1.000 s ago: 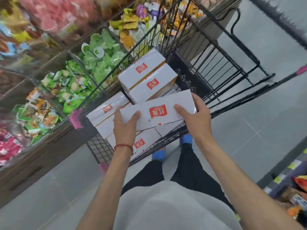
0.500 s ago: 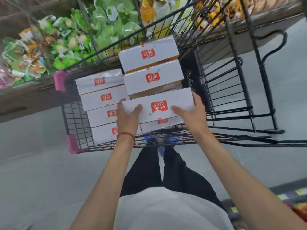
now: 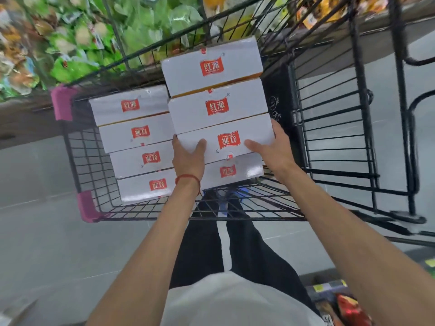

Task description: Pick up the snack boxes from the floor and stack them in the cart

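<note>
A black wire cart (image 3: 244, 208) with pink corner guards holds two stacks of white snack boxes with red labels. The left stack (image 3: 138, 147) has several boxes. In the right stack, I hold the third box (image 3: 226, 135) by both ends, set under two boxes (image 3: 211, 67) and over a lower box (image 3: 233, 171). My left hand (image 3: 188, 156), with a red wrist string, grips its left end, thumb on top. My right hand (image 3: 274, 149) grips its right end.
A shelf of green and yellow snack packets (image 3: 77, 43) runs along the far side of the cart. The cart's folded child-seat grille (image 3: 334, 128) stands to the right. Grey tiled floor (image 3: 47, 243) lies around it; packaged goods (image 3: 346, 307) sit at the lower right.
The box in my hands has moved forward and down into the right stack, lining up with the boxes around it. The view has swung round to face the cart squarely.
</note>
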